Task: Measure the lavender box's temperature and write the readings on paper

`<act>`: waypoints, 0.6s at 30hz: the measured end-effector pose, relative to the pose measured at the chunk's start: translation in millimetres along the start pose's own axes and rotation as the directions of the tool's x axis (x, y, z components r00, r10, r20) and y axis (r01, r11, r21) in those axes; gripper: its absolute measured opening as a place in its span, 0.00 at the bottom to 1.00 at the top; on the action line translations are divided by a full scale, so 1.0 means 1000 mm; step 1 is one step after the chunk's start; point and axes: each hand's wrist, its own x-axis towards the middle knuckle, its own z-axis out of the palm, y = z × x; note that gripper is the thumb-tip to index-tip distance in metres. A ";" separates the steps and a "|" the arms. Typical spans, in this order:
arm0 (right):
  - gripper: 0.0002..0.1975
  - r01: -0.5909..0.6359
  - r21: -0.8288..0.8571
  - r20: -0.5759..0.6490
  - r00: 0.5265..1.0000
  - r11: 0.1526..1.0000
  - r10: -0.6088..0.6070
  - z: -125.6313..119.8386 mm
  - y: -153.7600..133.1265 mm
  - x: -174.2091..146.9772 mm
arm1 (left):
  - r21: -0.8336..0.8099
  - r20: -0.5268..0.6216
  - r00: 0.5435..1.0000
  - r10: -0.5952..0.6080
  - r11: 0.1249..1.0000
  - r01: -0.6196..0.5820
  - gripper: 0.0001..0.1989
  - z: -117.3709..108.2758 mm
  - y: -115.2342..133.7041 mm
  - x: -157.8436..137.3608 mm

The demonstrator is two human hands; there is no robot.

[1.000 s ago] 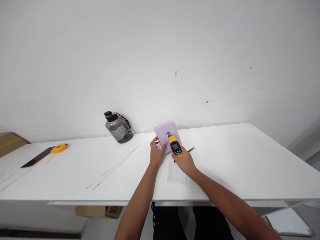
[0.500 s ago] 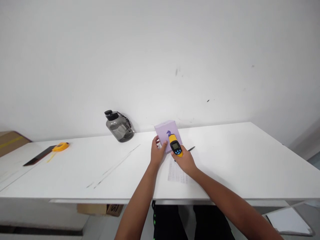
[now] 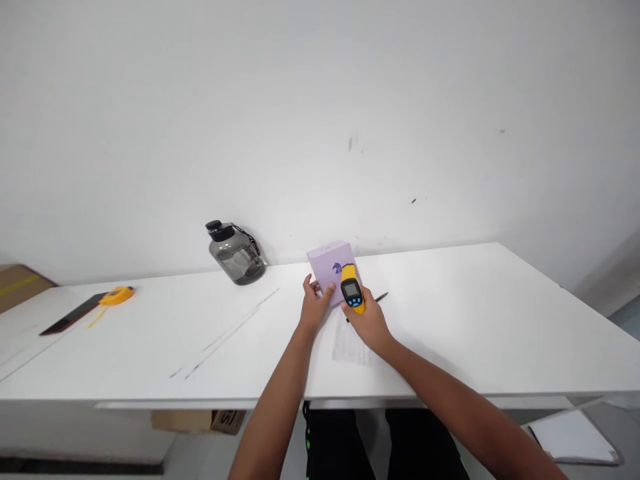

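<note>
One purple box (image 3: 327, 263) angled at the back of the white table (image 3: 500, 327) — left hand (image 3: 314, 307) pinching its side, thumb on the front. Right hand (image 3: 373, 323) has its fingers wrapped round a yellow thermometer (image 3: 353, 291) near the box — paper (image 3: 346, 347) and pen (image 3: 383, 296) partly hidden by that hand, bottle (image 3: 237, 257) off left, tape measure (image 3: 117, 295) further out.

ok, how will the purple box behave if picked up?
The purple box is probably fairly stiff: its visible edges look straight. Likely easy to grip: the left hand has its thumb on the front. Contents are hidden, so weight's unclear.
</note>
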 end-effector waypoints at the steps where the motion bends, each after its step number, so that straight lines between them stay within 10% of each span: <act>1: 0.28 0.002 0.024 -0.036 0.999 1.000 -0.001 -0.001 -0.001 0.001 | -0.001 -0.007 1.000 -0.003 1.000 0.003 0.49 0.000 0.001 0.000; 7: 0.30 0.068 0.137 -0.096 0.994 0.988 -0.055 -0.025 -0.004 0.024 | 0.092 0.022 0.999 0.028 0.995 -0.030 0.59 0.000 0.007 -0.004; 12: 0.34 0.002 -0.112 -0.165 0.986 0.994 -0.020 -0.075 -0.004 0.055 | 0.151 0.064 0.996 0.065 0.986 -0.074 0.60 -0.002 0.010 -0.007; 18: 0.24 0.036 -0.772 -0.064 0.989 0.635 -0.135 -0.139 0.012 0.076 | 0.174 0.085 0.995 0.056 0.982 -0.070 0.59 -0.002 0.010 -0.006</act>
